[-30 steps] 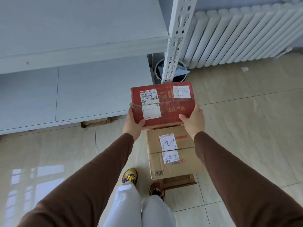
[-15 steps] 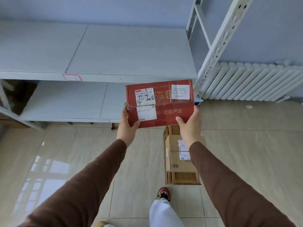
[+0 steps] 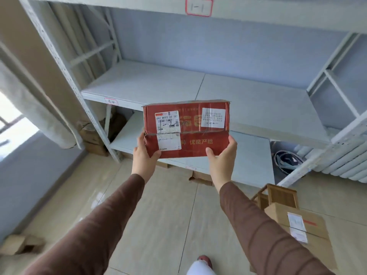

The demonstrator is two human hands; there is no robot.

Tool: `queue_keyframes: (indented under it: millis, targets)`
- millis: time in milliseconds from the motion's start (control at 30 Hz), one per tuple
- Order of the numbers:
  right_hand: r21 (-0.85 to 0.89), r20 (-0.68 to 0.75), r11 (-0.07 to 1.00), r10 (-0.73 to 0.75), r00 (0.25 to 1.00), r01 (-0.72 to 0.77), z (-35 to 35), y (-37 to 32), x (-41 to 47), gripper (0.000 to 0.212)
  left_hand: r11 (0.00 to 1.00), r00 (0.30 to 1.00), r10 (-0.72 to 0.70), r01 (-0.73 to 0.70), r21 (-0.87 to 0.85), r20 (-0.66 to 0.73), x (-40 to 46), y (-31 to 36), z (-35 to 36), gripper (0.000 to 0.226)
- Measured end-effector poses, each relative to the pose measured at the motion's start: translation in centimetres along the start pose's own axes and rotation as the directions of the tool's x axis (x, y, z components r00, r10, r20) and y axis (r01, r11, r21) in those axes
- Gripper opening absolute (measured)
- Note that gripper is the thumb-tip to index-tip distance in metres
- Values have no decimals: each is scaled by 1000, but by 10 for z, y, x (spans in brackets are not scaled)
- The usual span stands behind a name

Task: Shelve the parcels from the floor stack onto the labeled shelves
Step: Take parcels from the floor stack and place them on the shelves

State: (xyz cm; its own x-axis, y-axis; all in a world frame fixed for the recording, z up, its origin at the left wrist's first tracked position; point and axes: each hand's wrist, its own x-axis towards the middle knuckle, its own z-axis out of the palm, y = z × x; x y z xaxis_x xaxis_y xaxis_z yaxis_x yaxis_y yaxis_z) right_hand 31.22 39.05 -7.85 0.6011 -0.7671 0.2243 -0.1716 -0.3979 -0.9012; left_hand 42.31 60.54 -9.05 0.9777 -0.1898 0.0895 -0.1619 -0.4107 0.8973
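Observation:
I hold a red cardboard parcel (image 3: pixel 190 133) with two white labels out in front of me. My left hand (image 3: pixel 144 155) grips its lower left corner and my right hand (image 3: pixel 221 157) grips its lower right corner. Behind it stands a grey metal shelf unit; its middle shelf (image 3: pixel 248 100) is bare, with a small red-framed label (image 3: pixel 110 100) on its front edge. A lower shelf (image 3: pixel 252 155) sits beneath. The top shelf edge carries a label reading 1-1 (image 3: pixel 199 6). A brown parcel (image 3: pixel 305 229) rests on a wooden stool (image 3: pixel 278 196) at lower right.
A white radiator (image 3: pixel 345 163) lines the right wall, with a round bin (image 3: pixel 288 161) beside the shelf post. Cardboard boxes (image 3: pixel 93 135) sit behind the rack's left post, and a torn box (image 3: pixel 17 245) lies on the tiled floor at lower left. A curtain (image 3: pixel 29 100) hangs at the left.
The parcel has risen from the floor stack to shelf height, and my view has tilted up and left. The stack with the brown parcel now lies at my lower right.

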Motion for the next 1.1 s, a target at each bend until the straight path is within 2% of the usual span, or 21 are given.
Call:
queue_keyframes:
  millis: [333,533,767,900,1100]
  targets:
    - [85,77,992,-100,992,93,186,-63,73,59,1000,991,3,-6,-19,-137,162,-43,-110,84]
    - [3,146,994,-108,983,109,277,-90,109,72,999,983,0,9,44,-184,251,-61,-152,80]
    - [13,137,998,-68,988,67,376,-96,126,51,991,991,-47,62,121,-125,348,-111,-190,71]
    - [-10,104,1000,-14,995,15,428,-94,129,46,987,996,-73,80,142,-60,398,-140,-206,67]
    - [-96,87,994,57,995,-48,466,-92,137,40,984,996,-81,84,159,-26,453,-164,-208,55]
